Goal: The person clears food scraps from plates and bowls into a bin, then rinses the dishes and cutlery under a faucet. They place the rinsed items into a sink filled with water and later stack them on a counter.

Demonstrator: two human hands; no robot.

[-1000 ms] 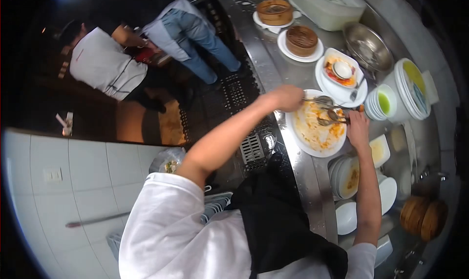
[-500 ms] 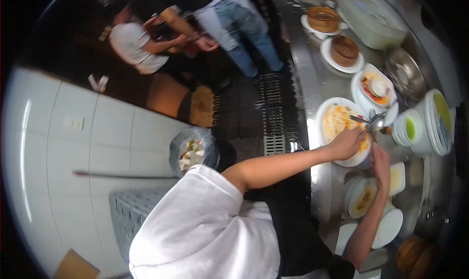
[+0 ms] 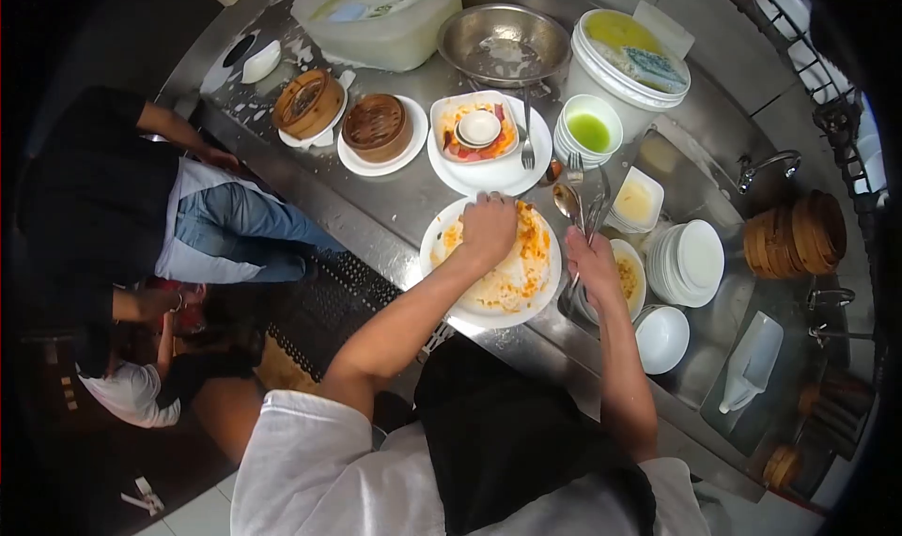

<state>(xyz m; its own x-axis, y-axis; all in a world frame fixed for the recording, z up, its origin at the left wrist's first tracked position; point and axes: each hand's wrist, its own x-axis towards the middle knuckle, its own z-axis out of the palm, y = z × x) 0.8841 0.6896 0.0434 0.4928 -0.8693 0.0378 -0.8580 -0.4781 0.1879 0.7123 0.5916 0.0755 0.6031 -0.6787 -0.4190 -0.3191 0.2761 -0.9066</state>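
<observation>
Right hand [image 3: 592,257] grips cutlery [image 3: 567,201] just right of the smeared plate [image 3: 533,287]; left hand [image 3: 490,228] curls over that plate's far part — can't tell if it's holding anything. Beyond the plate: food dish [image 3: 452,115] — bamboo steamers [image 3: 374,130] farther left.

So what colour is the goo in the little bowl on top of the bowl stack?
Bright green; the head view shows it.

We cannot see the fingertips of our left hand [image 3: 490,228] or the plate [image 3: 489,303] surface beneath it, and the view's edge crops the wire rack [image 3: 816,60].
</observation>
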